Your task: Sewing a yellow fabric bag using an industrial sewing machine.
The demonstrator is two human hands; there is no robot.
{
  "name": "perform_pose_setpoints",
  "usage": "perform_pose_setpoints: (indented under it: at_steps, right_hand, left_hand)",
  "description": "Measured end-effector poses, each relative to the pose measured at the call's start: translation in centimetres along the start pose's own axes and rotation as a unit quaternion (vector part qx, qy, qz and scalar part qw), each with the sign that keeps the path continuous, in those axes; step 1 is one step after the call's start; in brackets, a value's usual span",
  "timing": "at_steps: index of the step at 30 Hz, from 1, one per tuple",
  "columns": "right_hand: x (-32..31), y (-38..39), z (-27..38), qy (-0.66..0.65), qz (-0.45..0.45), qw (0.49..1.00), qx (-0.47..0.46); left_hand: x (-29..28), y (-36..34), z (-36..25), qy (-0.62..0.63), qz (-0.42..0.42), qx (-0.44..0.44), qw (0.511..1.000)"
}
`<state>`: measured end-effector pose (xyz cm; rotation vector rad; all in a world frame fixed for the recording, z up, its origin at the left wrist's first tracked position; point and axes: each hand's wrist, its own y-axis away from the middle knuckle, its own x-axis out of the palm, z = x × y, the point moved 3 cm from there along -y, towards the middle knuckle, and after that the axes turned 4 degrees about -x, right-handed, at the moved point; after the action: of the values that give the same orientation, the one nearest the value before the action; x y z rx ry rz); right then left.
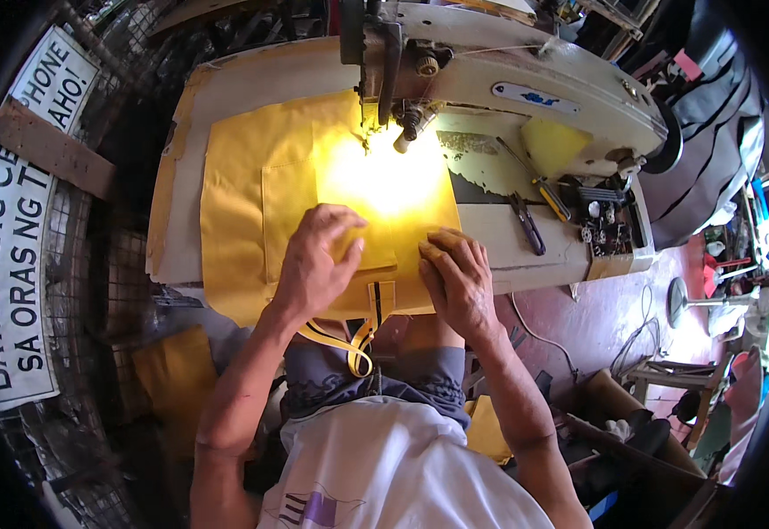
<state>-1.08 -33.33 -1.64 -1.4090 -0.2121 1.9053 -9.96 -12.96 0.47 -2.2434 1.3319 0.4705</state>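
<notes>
A large yellow fabric panel with a stitched pocket lies on the sewing table, under the head of the sewing machine, where a lamp lights it brightly. My left hand rests on the panel left of centre, thumb apart, fingers loosely bent. On the panel's right part lies my right hand, its fingers curved over the cloth. Neither hand visibly grasps anything. A yellow strap hangs from the panel's front edge over my lap.
Snips, a screwdriver and a tray of small metal parts sit at the table's right. Wire mesh with signboards stands left. Yellow fabric pieces lie lower left, a cardboard box lower right.
</notes>
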Motion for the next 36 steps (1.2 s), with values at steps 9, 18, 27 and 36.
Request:
perform_pose_setpoints:
  at_steps: [9,18,27,36]
  right_hand:
    - [-0.3,0.0,-0.1,-0.023,-0.019,1.000,0.008]
    - [-1.2,-2.9,-0.8,-0.081,-0.016,0.996,0.018]
    - [6.6,-12.1,-5.8,-0.140,0.215,0.960,0.115]
    - [8.3,-13.2,-6.0,-0.207,0.056,0.973,-0.083]
  left_hand:
    - [1.9,-0.4,-1.8,-0.222,0.128,0.232,0.938]
    - [-2.4,-0.6,-4.4,-0.260,-0.064,0.278,0.922]
    - [-5.3,-2.3,-2.8,-0.141,-0.087,0.159,0.973]
    - [-5.3,-2.3,-1.6,-0.022,-0.057,0.099,0.993]
